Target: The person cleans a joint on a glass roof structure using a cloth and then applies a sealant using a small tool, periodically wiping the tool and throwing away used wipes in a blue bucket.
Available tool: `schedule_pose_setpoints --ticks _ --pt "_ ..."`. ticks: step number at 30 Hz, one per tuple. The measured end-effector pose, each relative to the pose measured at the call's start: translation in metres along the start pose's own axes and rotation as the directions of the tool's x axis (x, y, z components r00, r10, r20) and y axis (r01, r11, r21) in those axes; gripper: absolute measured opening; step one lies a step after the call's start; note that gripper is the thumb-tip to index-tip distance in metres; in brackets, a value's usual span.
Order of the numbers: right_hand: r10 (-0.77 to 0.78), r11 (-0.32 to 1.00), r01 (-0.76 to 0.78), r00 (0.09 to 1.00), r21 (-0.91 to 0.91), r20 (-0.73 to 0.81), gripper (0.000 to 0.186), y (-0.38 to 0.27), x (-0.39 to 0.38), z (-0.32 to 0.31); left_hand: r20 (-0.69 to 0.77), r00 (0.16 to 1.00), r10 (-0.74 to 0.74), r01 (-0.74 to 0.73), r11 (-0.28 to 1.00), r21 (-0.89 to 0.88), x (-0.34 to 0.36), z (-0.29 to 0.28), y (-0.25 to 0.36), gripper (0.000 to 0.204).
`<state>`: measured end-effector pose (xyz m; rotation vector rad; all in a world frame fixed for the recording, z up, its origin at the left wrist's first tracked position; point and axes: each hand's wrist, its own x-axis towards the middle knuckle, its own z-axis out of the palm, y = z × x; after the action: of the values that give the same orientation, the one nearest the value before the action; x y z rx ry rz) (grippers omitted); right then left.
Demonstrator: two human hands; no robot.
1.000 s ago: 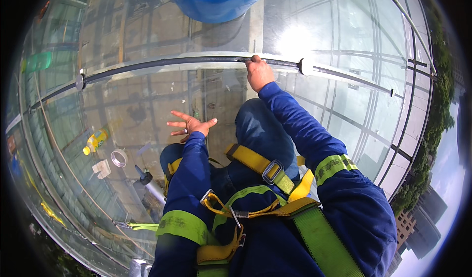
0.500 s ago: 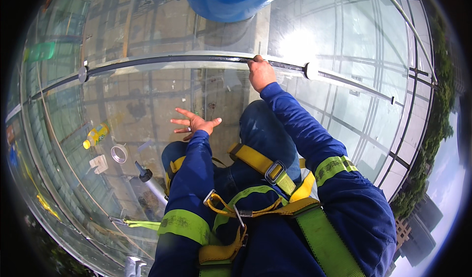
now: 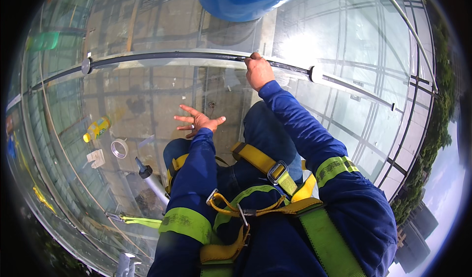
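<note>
My right hand (image 3: 258, 71) is curled at a dark strip (image 3: 177, 54) running across the glass panels, just left of a round fitting (image 3: 315, 74); whatever its fingertips pinch is hidden. Lower and to the left, my left hand (image 3: 199, 122) rests with spread fingers on the glass (image 3: 147, 90) beside my knee. Near my left forearm lies a caulking gun (image 3: 155, 183) with a silver barrel and dark nozzle. Further left are a roll of tape (image 3: 119, 148), a crumpled pale scrap (image 3: 96, 158) and a yellow-labelled bottle (image 3: 97, 129).
A large blue tub (image 3: 250, 1) stands beyond the strip. A green bottle (image 3: 43, 41) lies at the far left. A rope (image 3: 61, 149) crosses the left side. A metal rail (image 3: 408, 21) curves along the right edge, with trees and buildings outside. Yellow harness straps cross my lap.
The whole view has shifted slightly, with the tub further right and up. My right hand has slid a little leftward along the strip relative to the round fitting. My left hand stays spread.
</note>
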<state>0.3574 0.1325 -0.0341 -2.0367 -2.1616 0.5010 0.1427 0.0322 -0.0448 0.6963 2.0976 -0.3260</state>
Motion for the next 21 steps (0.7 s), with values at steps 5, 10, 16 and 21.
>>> schedule_pose_setpoints --ticks 5,10,16,21 --pt "-0.013 1.0 0.012 1.0 0.009 0.003 0.013 -0.007 0.002 0.004 -0.009 1.0 0.005 -0.005 1.0 0.02 -0.001 0.0 0.004 0.163" --pt "0.006 1.0 -0.005 0.999 -0.02 0.032 0.013 -0.011 0.006 0.003 -0.014 1.0 0.004 -0.004 0.999 0.049 -0.001 0.0 0.001 0.162" --pt "-0.021 0.999 0.022 1.0 0.047 -0.017 0.023 -0.028 0.012 0.007 -0.015 1.0 -0.007 0.008 0.999 0.039 0.001 0.0 0.001 0.163" --pt "-0.044 0.999 0.044 0.999 0.021 -0.001 0.013 -0.032 0.019 0.011 0.006 1.0 -0.014 0.014 1.0 0.023 0.001 -0.002 0.001 0.164"
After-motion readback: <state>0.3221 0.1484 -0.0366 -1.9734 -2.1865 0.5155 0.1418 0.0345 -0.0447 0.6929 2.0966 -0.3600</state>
